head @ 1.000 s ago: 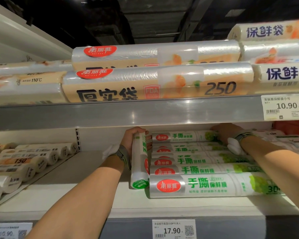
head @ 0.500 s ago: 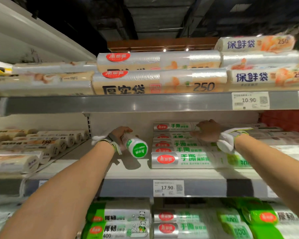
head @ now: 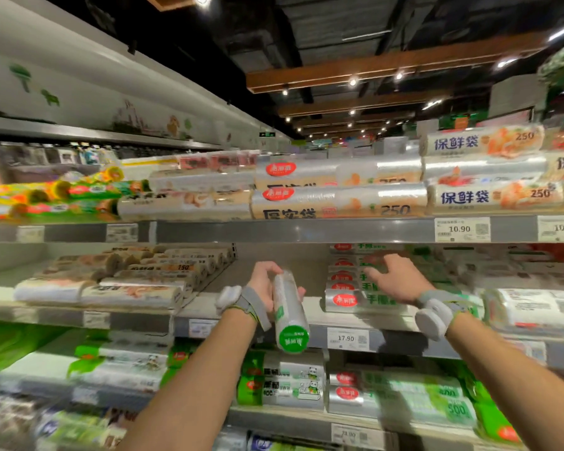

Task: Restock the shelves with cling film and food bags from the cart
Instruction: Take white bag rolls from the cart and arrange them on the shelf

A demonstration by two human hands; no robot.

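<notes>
My left hand [head: 265, 289] grips a silver cling film roll [head: 288, 312] with a green end cap, held in front of the middle shelf [head: 274, 320] with the cap pointing toward me. To its right lies a stack of the same silver and green cling film rolls [head: 349, 299] on that shelf. My right hand [head: 396, 279] hovers over the stack with its fingers spread and holds nothing; whether it touches the rolls is blurred.
Food bag rolls [head: 336, 203] fill the top shelf above price tags [head: 461, 229]. Beige rolls [head: 134, 278] lie at the left of the middle shelf. Green and silver packs [head: 293, 382] fill the lower shelf. A bare gap sits behind the held roll.
My left hand has pulled the roll out from the shelf toward me. My right hand has lifted off the stack's back. The view has drawn back and swung left.
</notes>
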